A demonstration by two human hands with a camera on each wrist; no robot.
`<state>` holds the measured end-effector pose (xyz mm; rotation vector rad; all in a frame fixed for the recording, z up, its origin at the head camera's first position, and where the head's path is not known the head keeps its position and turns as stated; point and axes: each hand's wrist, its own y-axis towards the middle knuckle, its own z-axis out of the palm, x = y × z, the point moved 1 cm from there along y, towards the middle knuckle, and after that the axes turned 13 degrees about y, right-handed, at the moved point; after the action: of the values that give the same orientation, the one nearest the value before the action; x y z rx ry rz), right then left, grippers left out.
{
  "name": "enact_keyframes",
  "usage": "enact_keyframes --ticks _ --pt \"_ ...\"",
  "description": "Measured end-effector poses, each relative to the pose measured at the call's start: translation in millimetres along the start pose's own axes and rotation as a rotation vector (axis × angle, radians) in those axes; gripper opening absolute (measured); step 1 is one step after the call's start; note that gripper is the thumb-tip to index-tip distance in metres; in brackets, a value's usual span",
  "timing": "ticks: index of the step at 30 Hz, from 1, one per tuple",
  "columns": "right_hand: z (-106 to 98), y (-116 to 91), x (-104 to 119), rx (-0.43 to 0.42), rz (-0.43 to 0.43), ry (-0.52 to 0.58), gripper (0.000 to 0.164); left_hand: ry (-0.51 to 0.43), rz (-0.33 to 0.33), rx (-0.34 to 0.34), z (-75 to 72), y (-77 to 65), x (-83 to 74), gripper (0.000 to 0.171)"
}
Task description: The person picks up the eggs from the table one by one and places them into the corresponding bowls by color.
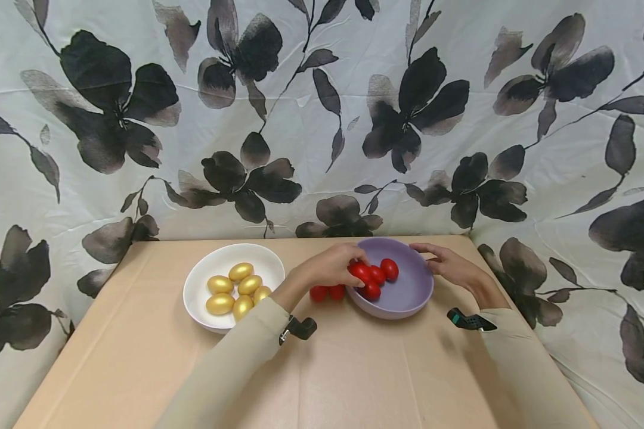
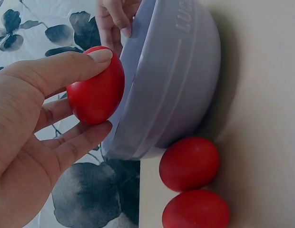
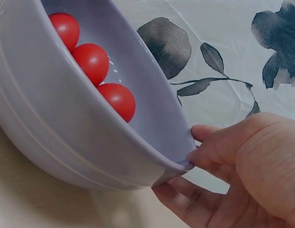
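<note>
My left hand [image 1: 327, 266] pinches a red egg [image 2: 96, 90] between thumb and fingers, at the left rim of a purple bowl [image 1: 412, 295]. Inside that bowl lie three more red eggs [image 3: 118, 101], close together. On the bowl's right side, my right hand [image 1: 457, 269] grips the rim, thumb on top and fingers underneath in the right wrist view. Two other red eggs [image 2: 189, 163] rest on the table just left of the bowl, side by side, partly behind my left hand in the head view.
Left of the purple bowl stands a white bowl [image 1: 193, 292] with several gold eggs [image 1: 220, 304] in it; my left forearm overlaps its right edge in the head view. A tan cover lies over the table [image 1: 354, 375]. Behind hangs a floral cloth [image 1: 322, 149].
</note>
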<state>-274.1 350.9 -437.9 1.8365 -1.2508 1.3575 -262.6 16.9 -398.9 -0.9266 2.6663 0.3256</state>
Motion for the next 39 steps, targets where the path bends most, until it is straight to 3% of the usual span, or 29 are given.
enact_keyframes --ticks 20,33,39 --pt "-1 1 0 0.003 0.003 -0.014 0.060 -0.005 0.011 0.112 12.0 13.9 -8.9 0.034" --pt "-1 2 -2 0.008 0.007 0.003 0.062 0.068 0.011 0.240 20.2 24.1 -16.7 0.023" --pt "-2 2 -3 0.008 0.007 0.003 0.061 0.126 0.020 0.250 22.0 26.8 -18.3 0.022"
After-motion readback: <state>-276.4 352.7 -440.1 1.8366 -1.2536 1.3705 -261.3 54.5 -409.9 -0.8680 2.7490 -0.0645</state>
